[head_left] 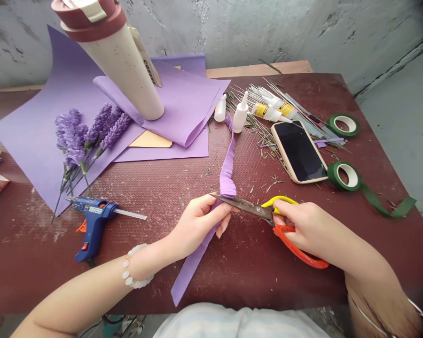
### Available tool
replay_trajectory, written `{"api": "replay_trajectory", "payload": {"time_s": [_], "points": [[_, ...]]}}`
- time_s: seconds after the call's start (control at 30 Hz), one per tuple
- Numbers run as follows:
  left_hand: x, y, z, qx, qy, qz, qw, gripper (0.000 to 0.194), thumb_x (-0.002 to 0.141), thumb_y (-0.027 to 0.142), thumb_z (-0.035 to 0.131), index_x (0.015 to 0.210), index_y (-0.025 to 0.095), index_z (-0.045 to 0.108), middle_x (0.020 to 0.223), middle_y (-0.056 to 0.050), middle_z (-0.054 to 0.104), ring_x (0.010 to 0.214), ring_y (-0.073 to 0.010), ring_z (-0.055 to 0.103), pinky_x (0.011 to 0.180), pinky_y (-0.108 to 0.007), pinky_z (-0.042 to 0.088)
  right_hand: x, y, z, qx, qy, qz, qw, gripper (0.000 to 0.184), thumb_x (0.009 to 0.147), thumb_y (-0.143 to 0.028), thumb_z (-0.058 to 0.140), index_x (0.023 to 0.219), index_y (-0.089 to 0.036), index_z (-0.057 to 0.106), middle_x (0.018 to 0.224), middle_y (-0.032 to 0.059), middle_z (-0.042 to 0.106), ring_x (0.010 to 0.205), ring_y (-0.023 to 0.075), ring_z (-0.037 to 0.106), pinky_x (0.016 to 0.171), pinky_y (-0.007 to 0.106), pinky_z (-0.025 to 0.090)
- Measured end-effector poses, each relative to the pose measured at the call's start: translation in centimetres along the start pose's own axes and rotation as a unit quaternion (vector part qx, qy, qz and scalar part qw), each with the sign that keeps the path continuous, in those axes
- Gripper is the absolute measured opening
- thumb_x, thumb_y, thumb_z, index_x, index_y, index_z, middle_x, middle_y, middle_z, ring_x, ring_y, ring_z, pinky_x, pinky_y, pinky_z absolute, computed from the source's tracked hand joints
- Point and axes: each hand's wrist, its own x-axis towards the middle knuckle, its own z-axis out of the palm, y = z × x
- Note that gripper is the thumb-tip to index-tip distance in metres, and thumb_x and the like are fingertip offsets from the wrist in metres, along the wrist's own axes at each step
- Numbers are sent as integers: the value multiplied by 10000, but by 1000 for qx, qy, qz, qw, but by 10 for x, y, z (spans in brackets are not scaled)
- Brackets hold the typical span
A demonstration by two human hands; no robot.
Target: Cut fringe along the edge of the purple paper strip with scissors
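Pinched in my left hand (202, 220) is a long purple paper strip (193, 272). Its far part is cut into a curling fringe, while the near part hangs uncut toward the table's front edge. My right hand (305, 230) grips scissors (285, 234) with one yellow and one red handle. The blades lie across the strip just beyond my left fingertips, at the lower end of the fringe. Left of my left hand, a blue hot glue gun (97, 220) rests on its side with a glue stick poking out.
Purple lavender-like flowers (88, 131) lie on purple paper sheets (31, 126) at the left, near an upright tumbler (127, 70). Small glue bottles (240, 115), wire stems (261, 122), a phone (299, 152) and green tape rolls (343, 176) occupy the right side.
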Motion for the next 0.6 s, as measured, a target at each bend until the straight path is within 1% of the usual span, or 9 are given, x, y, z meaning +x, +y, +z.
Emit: {"api": "replay_trajectory", "payload": {"time_s": [0.07,0.17,0.33,0.4,0.47,0.5,0.53,0.6], "points": [[0,-2,-1,-5,-9,6,1000,400,1060,543,806,905,179,747,596,53,594,523,-113,518,610,-277,463,-1,0,0,3,-3,0,1000,264,916,-134,525,855,-323,352,605,-85,432,486,180,411,541,311,318],[-2,-3,-2,-8,-24,19,999,388,1087,512,783,900,174,741,615,50,602,528,-104,526,600,-262,451,-4,0,0,19,-13,4,1000,269,927,-135,520,855,-326,346,619,-89,446,484,170,416,527,294,331],[-7,-5,-2,1,-28,72,997,414,1132,542,722,954,170,758,691,22,647,574,-118,559,635,-279,469,-2,-3,-2,35,-16,-10,999,268,883,-108,512,838,-324,359,618,-90,431,487,171,423,514,287,329],[-8,-6,-3,-3,-32,79,996,411,1142,546,702,994,168,763,708,17,654,580,-127,563,637,-291,469,1,-6,-5,52,-19,-5,998,245,883,-125,522,837,-323,386,625,-85,471,498,173,425,519,292,340],[-9,-8,-3,4,-35,81,996,400,1150,539,687,1005,172,754,704,24,639,580,-130,550,637,-297,458,3,-9,-9,75,-27,14,997,214,938,-201,565,842,-323,418,656,-76,539,526,177,460,537,297,367],[-9,-8,-4,14,-37,86,996,394,1153,532,681,996,177,745,693,29,625,581,-131,539,641,-299,453,4,-11,-11,87,-32,26,995,230,968,-270,607,841,-324,424,667,-76,555,542,179,479,544,300,376],[-9,-9,-4,27,-37,92,995,387,1158,523,675,981,183,733,681,35,610,585,-132,528,651,-301,449,5,-14,-13,98,-34,39,994,284,981,-356,669,837,-325,426,673,-78,556,557,182,499,548,303,380],[-9,-9,-4,54,-37,105,992,377,1168,504,655,958,196,712,660,41,587,596,-139,513,671,-310,444,6,-18,-17,112,-35,66,991,445,922,-505,822,827,-326,425,667,-91,526,585,188,533,552,305,377]]}}
